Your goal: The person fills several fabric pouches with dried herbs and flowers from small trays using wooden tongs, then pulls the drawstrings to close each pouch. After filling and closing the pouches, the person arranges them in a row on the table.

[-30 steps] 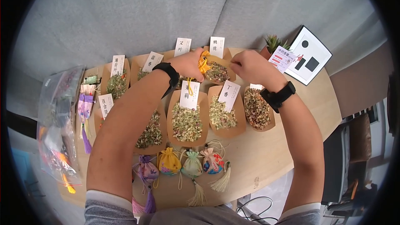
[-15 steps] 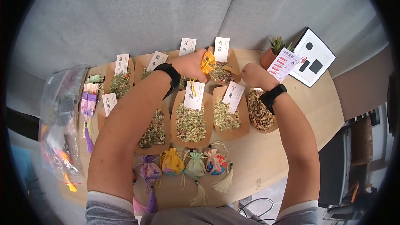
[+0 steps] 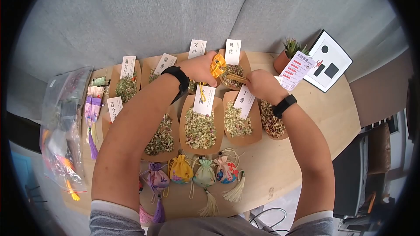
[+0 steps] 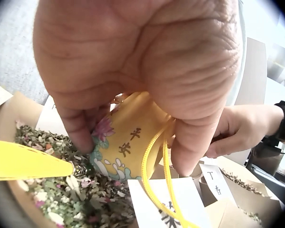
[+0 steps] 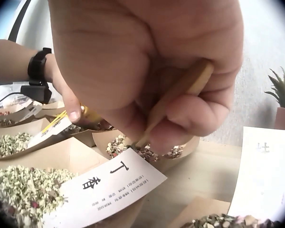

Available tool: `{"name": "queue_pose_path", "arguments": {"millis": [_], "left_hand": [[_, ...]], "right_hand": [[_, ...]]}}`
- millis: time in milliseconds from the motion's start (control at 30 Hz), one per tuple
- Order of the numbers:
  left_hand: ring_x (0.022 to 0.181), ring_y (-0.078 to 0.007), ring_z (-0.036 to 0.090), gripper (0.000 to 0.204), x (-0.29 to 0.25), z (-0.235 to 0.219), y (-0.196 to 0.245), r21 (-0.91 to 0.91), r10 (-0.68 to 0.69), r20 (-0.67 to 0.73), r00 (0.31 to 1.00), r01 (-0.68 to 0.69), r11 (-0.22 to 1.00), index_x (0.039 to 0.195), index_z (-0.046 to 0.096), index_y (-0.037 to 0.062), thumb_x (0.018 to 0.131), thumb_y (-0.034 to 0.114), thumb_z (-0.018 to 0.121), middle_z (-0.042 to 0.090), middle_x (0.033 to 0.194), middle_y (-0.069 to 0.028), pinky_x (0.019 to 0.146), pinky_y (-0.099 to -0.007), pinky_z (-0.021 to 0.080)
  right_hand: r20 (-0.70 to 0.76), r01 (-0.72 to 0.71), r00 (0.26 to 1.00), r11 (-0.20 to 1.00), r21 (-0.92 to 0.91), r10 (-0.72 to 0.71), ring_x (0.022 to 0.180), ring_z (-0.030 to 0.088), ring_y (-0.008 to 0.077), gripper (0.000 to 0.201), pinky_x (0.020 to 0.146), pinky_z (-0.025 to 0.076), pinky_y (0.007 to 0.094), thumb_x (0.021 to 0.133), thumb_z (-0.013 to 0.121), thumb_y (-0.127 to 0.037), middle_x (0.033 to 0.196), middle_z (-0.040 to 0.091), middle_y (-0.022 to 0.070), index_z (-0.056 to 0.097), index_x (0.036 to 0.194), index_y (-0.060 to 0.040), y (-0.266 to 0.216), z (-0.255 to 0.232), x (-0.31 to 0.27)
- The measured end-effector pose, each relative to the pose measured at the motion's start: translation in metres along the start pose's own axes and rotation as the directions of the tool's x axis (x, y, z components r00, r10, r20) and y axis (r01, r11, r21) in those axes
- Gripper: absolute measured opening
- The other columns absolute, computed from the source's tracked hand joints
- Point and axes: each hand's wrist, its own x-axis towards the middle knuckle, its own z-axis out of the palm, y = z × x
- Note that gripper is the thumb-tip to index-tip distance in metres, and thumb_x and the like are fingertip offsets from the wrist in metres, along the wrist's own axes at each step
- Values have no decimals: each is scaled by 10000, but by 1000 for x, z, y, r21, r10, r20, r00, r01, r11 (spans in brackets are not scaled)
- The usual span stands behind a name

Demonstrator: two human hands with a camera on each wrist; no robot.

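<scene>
In the head view, my left hand (image 3: 202, 69) holds a small yellow drawstring pouch (image 3: 217, 64) over the back row of trays. Flowers and two characters decorate the pouch (image 4: 126, 137) in the left wrist view; its yellow cords dangle past the thumb. My right hand (image 3: 264, 86) grips a wooden spoon (image 3: 236, 78), which points left toward the pouch above a paper tray of dried petals (image 3: 234, 70). Curled fingers wrap the spoon's flat handle (image 5: 183, 90) in the right wrist view. The spoon's far end is hidden there.
Several kraft trays of dried herbs with label cards surround my hands, including a front tray (image 3: 200, 129). Filled pouches with tassels (image 3: 204, 172) lie at the near edge. A potted plant (image 3: 291, 51), framed picture (image 3: 327, 61) and plastic bag (image 3: 63, 135) flank them.
My right hand dipped at the petal tray, then came slightly left and nearer to me, and the spoon now shows more plainly beside the pouch. My left hand stays around the pouch.
</scene>
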Motion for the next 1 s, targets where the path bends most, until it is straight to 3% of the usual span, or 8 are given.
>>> {"name": "queue_pose_path", "arguments": {"millis": [133, 433, 500, 633, 700, 800, 933, 1000], "left_hand": [[1116, -297, 640, 1077, 1, -1, 1, 16, -2, 1, 1000, 2, 1000, 1510, 237, -48, 672, 181, 873, 623, 1230, -218, 939, -355, 529], [1127, -299, 632, 1018, 4, 2, 1, 29, 7, -25, 1000, -7, 1000, 1474, 292, -47, 662, 164, 870, 622, 1225, -203, 959, -352, 522], [1125, -298, 632, 1014, 5, 3, 1, 7, 10, -21, 1000, -10, 1000, 1473, 294, -48, 664, 165, 866, 623, 1223, -201, 959, -352, 522], [1121, -296, 632, 1001, 4, 2, 2, -30, 43, -19, 999, -44, 999, 1468, 295, -49, 669, 167, 858, 625, 1218, -201, 952, -354, 524], [1119, -296, 633, 1004, 3, 2, 2, -15, 29, -15, 999, -30, 999, 1471, 292, -48, 670, 170, 857, 625, 1217, -202, 950, -355, 525], [1116, -297, 634, 1011, 0, 1, 4, 0, 25, -11, 1000, -25, 1000, 1477, 285, -44, 674, 177, 858, 625, 1217, -204, 945, -357, 527], [1111, -299, 636, 1026, -3, -1, 5, -22, 14, 4, 1000, -13, 1000, 1491, 276, -37, 682, 193, 863, 623, 1220, -207, 941, -355, 528], [1110, -299, 636, 1031, -1, 0, 3, -7, 15, 0, 1000, -15, 1000, 1494, 271, -36, 684, 196, 864, 623, 1220, -207, 940, -354, 528]], "right_hand": [[-32, 15, 999, 1000, -9, -15, 831, 658, 446, 231, 802, 521, 512, 908, 610, -182, 836, 681, 257, 713, 885, 24, -1, -9, -5], [-186, 50, 982, 979, 196, -13, 776, 667, 438, 255, 747, 527, 483, 900, 614, -176, 803, 674, 264, 712, 850, 54, -15, -75, -19], [-125, 40, 992, 975, 219, -13, 768, 686, 373, 230, 732, 531, 433, 922, 649, -163, 820, 690, 254, 739, 980, 41, -27, -83, -16], [-74, -9, 997, 980, 201, 24, 792, 686, 390, 259, 750, 533, 437, 940, 630, -188, 863, 696, 265, 737, 983, 44, -30, -87, -12], [77, -159, 985, 982, 99, 152, 811, 683, 409, 315, 769, 535, 440, 951, 608, -234, 893, 702, 268, 729, 979, 56, -13, -81, -10], [137, -168, 975, 984, -65, 175, 806, 673, 431, 362, 761, 525, 462, 950, 590, -271, 872, 702, 262, 717, 962, 67, 17, -48, -9], [170, -180, 969, 984, 1, 177, 895, 686, 458, 348, 822, 542, 473, 923, 589, -238, 933, 704, 295, 722, 906, 83, 20, -33, -11], [311, -333, 910, 931, 149, 276, 941, 684, 456, 368, 847, 536, 470, 938, 581, -253, 986, 702, 305, 728, 960, 83, 6, -40, -10]]}}
